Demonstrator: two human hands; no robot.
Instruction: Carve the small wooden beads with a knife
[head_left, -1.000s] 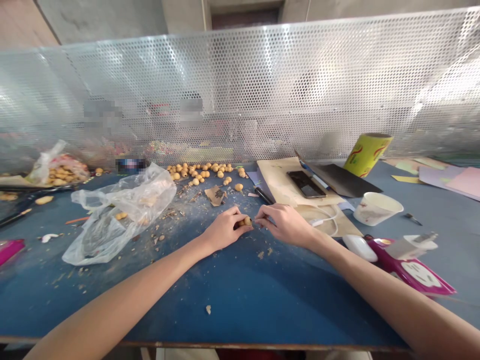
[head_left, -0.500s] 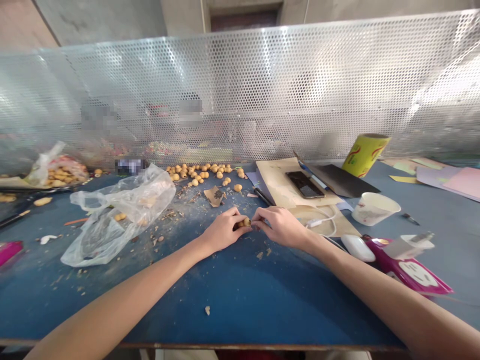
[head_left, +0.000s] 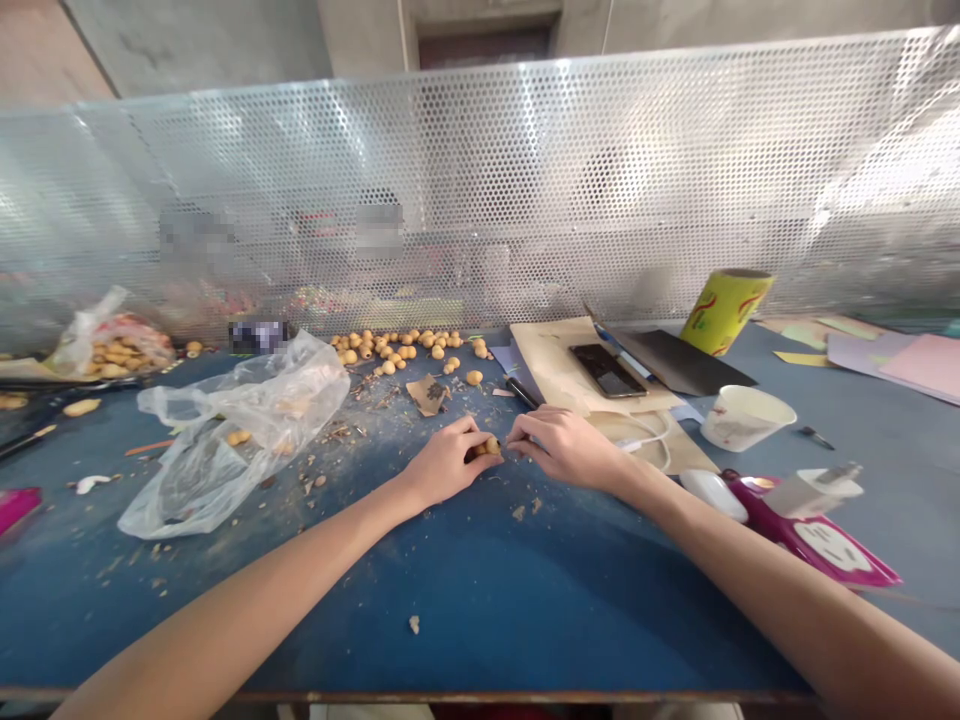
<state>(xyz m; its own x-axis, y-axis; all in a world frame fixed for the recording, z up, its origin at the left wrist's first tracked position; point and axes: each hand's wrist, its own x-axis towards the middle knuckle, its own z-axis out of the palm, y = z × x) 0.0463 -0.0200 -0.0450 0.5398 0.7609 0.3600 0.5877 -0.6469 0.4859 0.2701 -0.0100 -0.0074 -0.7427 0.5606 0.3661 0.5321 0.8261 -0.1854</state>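
Two hands are meeting above the middle of a blue workbench in the head view. The left hand is curling its fingers closed around a small tan wooden bead, apparently steadying it against the right hand. The right hand's fingertips are pinching in at the bead's right end, nearly closed; whether they are holding anything thin there, the view cannot settle. The bead's long axis appears to be lying roughly crosswise, pointing from hand to hand. Shavings are lying scattered near the hands, a heap of loose beads is sitting ahead of them, a crumpled plastic bag is lying to the left, and a phone is resting on kraft paper to the right.
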